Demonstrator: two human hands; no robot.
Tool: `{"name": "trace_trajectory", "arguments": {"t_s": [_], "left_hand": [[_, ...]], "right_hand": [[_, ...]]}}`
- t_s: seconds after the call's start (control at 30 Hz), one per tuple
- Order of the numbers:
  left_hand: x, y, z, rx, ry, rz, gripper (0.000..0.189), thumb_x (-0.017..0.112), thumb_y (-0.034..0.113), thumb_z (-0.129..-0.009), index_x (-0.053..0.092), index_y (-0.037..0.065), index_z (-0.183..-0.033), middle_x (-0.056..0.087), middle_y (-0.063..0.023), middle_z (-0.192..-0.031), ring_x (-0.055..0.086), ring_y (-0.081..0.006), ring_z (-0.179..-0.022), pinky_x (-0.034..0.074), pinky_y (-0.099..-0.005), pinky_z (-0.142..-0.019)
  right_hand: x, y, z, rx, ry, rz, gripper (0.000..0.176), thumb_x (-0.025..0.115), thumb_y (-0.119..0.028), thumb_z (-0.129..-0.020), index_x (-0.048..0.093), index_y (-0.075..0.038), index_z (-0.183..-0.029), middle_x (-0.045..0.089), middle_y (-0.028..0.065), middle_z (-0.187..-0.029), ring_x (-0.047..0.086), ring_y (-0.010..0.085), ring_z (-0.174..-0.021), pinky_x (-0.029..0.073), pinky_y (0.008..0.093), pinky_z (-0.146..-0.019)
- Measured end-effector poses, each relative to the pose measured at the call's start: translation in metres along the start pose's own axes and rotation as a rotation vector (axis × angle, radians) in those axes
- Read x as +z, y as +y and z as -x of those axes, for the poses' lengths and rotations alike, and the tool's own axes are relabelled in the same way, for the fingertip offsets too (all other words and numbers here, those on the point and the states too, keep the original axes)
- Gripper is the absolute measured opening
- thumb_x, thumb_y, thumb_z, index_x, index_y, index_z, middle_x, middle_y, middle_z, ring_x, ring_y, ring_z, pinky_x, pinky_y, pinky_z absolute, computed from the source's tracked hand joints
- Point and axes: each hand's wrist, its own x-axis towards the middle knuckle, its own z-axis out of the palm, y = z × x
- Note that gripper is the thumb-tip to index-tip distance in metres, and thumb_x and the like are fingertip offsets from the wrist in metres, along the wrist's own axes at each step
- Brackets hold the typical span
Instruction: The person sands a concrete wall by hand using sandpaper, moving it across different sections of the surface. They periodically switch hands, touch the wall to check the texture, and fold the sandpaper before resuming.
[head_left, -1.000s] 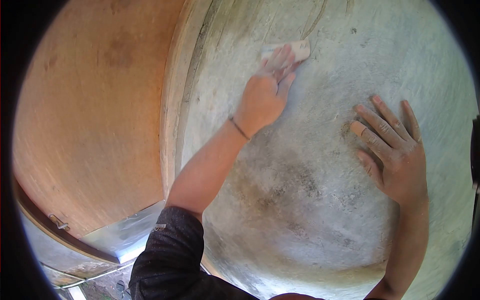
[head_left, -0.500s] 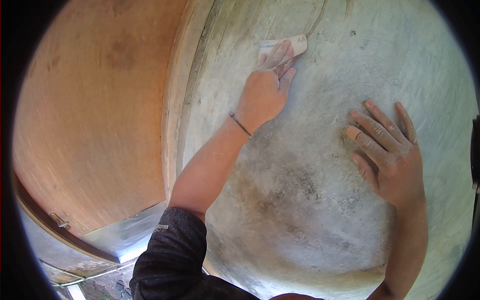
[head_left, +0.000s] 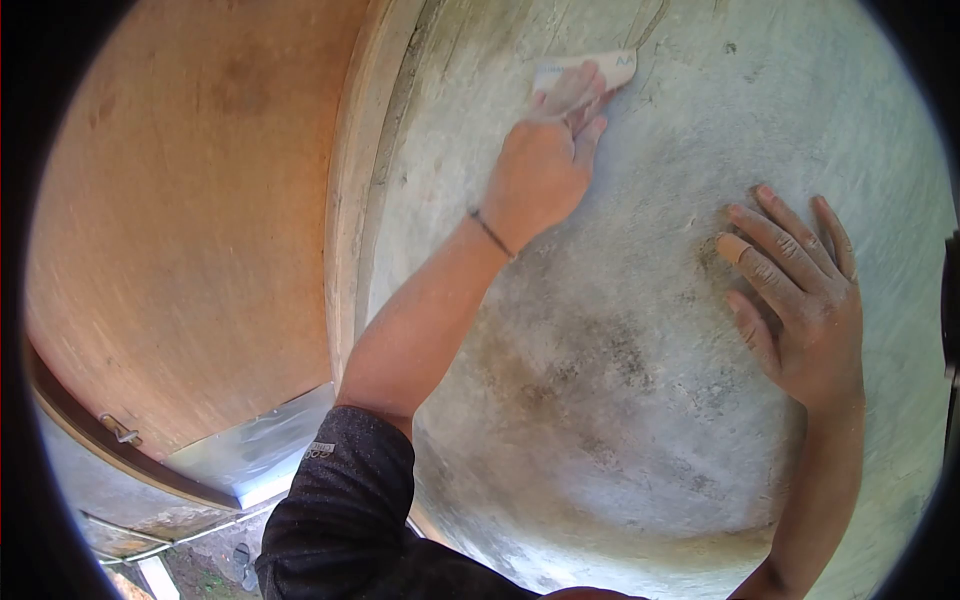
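My left hand [head_left: 545,160] presses a folded piece of white sandpaper [head_left: 590,70] with blue print against a large grey, dusty curved surface [head_left: 620,400], near its upper part. A thin bracelet circles that wrist. My right hand [head_left: 800,290] lies flat on the same surface to the right, fingers spread and dusty, with a plaster on the index finger. It holds nothing.
A raised rim [head_left: 345,220] borders the grey surface on the left. Beyond it is an orange-brown wooden panel [head_left: 180,220] with a dark lower edge and a small metal latch [head_left: 120,430]. A pale sheet [head_left: 250,455] and ground debris show at the bottom left.
My left hand with the sandpaper has slid a little up and to the right across the grey surface. My right hand has stayed flat, shifting slightly to the right in view.
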Motion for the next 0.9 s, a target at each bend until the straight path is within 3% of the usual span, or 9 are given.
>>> {"name": "trace_trajectory", "arguments": {"t_s": [0.1,0.23,0.3,0.4,0.5,0.6,0.73,0.8,0.9], "left_hand": [[0.009,0.000,0.044,0.171,0.075,-0.173,0.038,0.048,0.016,-0.093,0.051,0.005,-0.129,0.049,-0.0125,-0.134,0.055,-0.0322,-0.114,0.039,-0.0363,-0.102],[0.011,0.002,0.025,0.186,0.095,-0.211,0.039,0.048,0.016,-0.093,0.051,0.008,-0.130,0.050,-0.0134,-0.133,0.055,-0.0329,-0.113,0.041,-0.0363,-0.100],[0.006,0.010,-0.005,-0.001,0.036,-0.153,0.041,0.047,0.017,-0.093,0.048,0.009,-0.133,0.044,-0.0126,-0.138,0.047,-0.0320,-0.123,0.039,-0.0381,-0.103],[0.015,-0.001,-0.018,0.145,0.086,-0.204,0.039,0.046,0.016,-0.093,0.050,-0.004,-0.126,0.040,-0.0172,-0.140,0.039,-0.0317,-0.130,0.033,-0.0403,-0.108],[0.003,0.012,0.017,-0.040,0.007,-0.041,0.040,0.045,0.017,-0.093,0.050,-0.004,-0.126,0.039,-0.0173,-0.141,0.038,-0.0319,-0.130,0.032,-0.0405,-0.109],[0.009,0.005,0.044,0.050,0.003,-0.120,0.041,0.044,0.019,-0.094,0.050,-0.005,-0.126,0.039,-0.0171,-0.141,0.039,-0.0320,-0.130,0.031,-0.0400,-0.109],[0.005,0.007,0.000,0.076,0.057,-0.151,0.041,0.044,0.019,-0.093,0.050,-0.007,-0.125,0.038,-0.0173,-0.141,0.038,-0.0324,-0.130,0.029,-0.0408,-0.110],[-0.009,0.021,-0.030,-0.212,-0.166,-0.194,0.042,0.043,0.019,-0.094,0.049,-0.007,-0.126,0.037,-0.0185,-0.142,0.035,-0.0329,-0.132,0.027,-0.0419,-0.111],[0.010,-0.003,-0.015,-0.020,0.030,-0.013,0.042,0.042,0.018,-0.094,0.048,-0.006,-0.128,0.037,-0.0195,-0.142,0.032,-0.0330,-0.134,0.026,-0.0424,-0.111]], "right_hand": [[0.000,0.000,0.000,-0.007,0.002,0.018,0.028,0.066,-0.025,-0.077,0.068,-0.012,-0.101,0.064,0.0016,-0.116,0.052,0.0209,-0.121,0.031,0.0492,-0.106],[0.001,0.001,-0.002,-0.012,-0.006,0.025,0.029,0.065,-0.025,-0.079,0.067,-0.013,-0.104,0.063,0.0018,-0.117,0.052,0.0214,-0.121,0.031,0.0491,-0.107],[0.000,0.002,-0.001,-0.030,-0.020,0.041,0.031,0.063,-0.024,-0.080,0.066,-0.013,-0.109,0.063,0.0021,-0.117,0.052,0.0217,-0.121,0.031,0.0486,-0.107],[0.001,0.005,0.000,-0.046,-0.033,0.065,0.032,0.063,-0.024,-0.081,0.065,-0.014,-0.111,0.063,0.0025,-0.118,0.052,0.0219,-0.121,0.031,0.0479,-0.107],[0.001,0.003,-0.002,-0.023,-0.012,0.054,0.032,0.063,-0.024,-0.081,0.065,-0.014,-0.112,0.064,0.0029,-0.117,0.052,0.0217,-0.121,0.031,0.0474,-0.107],[0.001,0.003,-0.002,-0.029,0.000,0.054,0.032,0.063,-0.024,-0.081,0.065,-0.013,-0.112,0.064,0.0026,-0.117,0.052,0.0214,-0.120,0.032,0.0472,-0.107],[0.002,0.003,-0.003,-0.008,0.005,0.055,0.032,0.063,-0.024,-0.081,0.065,-0.013,-0.110,0.064,0.0026,-0.116,0.053,0.0212,-0.119,0.032,0.0467,-0.106],[0.003,0.005,-0.002,-0.004,0.022,0.046,0.030,0.064,-0.023,-0.080,0.066,-0.012,-0.108,0.064,0.0028,-0.115,0.053,0.0214,-0.119,0.032,0.0463,-0.106],[0.002,0.003,-0.003,-0.008,0.032,0.032,0.029,0.064,-0.022,-0.080,0.066,-0.011,-0.106,0.065,0.0031,-0.114,0.053,0.0214,-0.119,0.032,0.0464,-0.106]]}}
